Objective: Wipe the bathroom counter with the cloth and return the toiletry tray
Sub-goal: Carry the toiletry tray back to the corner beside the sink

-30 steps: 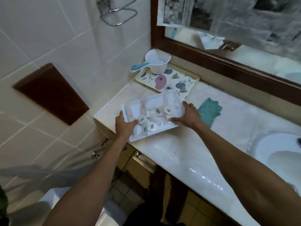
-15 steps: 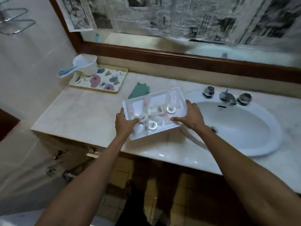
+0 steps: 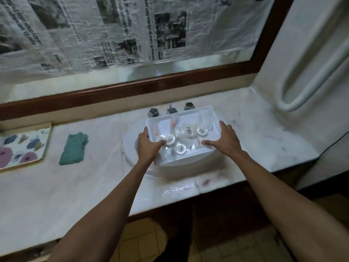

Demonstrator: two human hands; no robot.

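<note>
Both hands hold a white tray (image 3: 205, 114) of toiletries above the sink (image 3: 130, 148), which is set into the pale marble surface (image 3: 94, 186). The left hand (image 3: 148, 145) grips the tray's left edge, its thumb hooked over the rim and resting against one of the small round white lids (image 3: 170, 139) inside; the fingers underneath are hidden. The right hand (image 3: 225, 141) clasps the tray's right edge, thumb lying along the inside near the front corner and fingers (image 3: 225, 127) curled over the side wall. The tray is tilted slightly, its near side lower, and it covers most of the sink; whether it touches the sink cannot be told. Inside it lie several round lids, a few clear sachets (image 3: 186, 132) and a thin item with an orange tip. Just behind the tray stand the tap (image 3: 171, 110) and its two dark faceted knobs (image 3: 153, 112). To the left of the sink a green cloth (image 3: 74, 148) lies crumpled flat on the surface, well apart from the tray. Farther left of the sink, at the frame's edge, sits a flat mat (image 3: 22, 146) printed with coloured blotches. Behind the sink runs a dark wooden mirror frame (image 3: 94, 95), and sheets of newspaper (image 3: 113, 35) cover the mirror. Near the front of the sink the surface shines wet.
</note>
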